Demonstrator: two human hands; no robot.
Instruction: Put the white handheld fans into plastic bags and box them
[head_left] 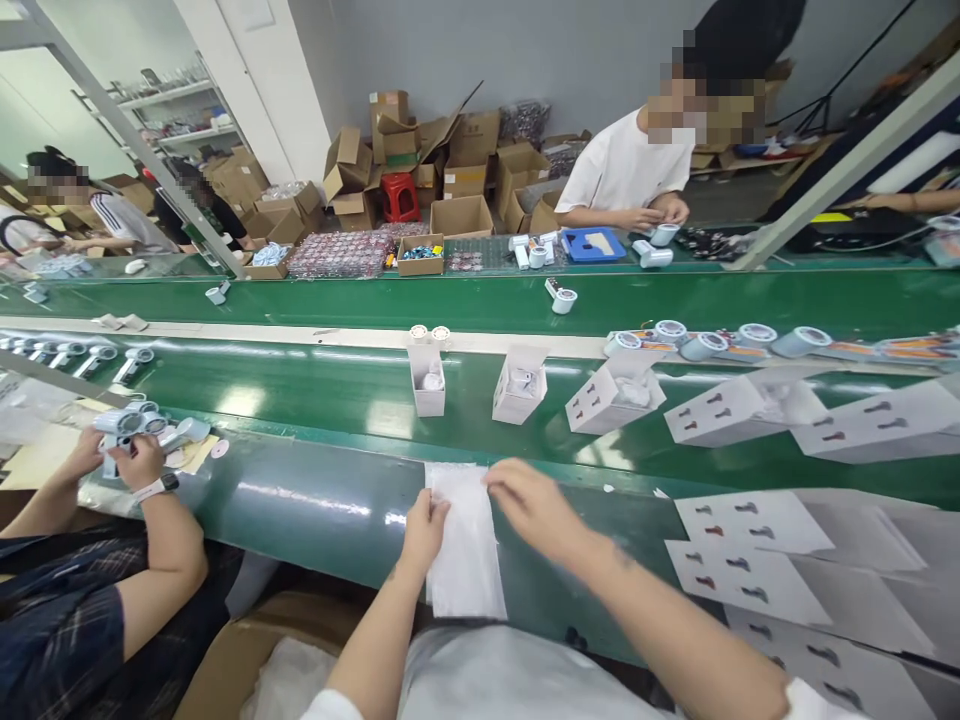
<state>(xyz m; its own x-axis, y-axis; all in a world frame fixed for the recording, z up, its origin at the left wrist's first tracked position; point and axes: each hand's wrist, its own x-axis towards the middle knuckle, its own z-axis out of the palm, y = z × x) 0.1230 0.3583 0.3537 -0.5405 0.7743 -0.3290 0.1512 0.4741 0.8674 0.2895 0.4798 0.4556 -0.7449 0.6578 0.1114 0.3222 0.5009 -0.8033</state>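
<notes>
White plastic bag (469, 565), flat, one item or a thin stack: on the near worktop (315, 505), centre, between the hands.

Left to right:
- Co-worker's hands (129, 458), left, around white devices.
- Cardboard carton (214, 665), near left, open, white film inside.
- Left hand (424, 530): thumb and fingers closed on the bag's left edge.
- Right hand (534, 505): fingers bent, thumb and fingertips close together at the bag's far right corner; whether they have hold of it, cannot tell.
- White boxes (589, 405), five, open, upright in a row on the green belt (322, 390), beyond the hands, centre to right.
- Flat white cartons (750, 578), printed, overlapping, near right.
</notes>
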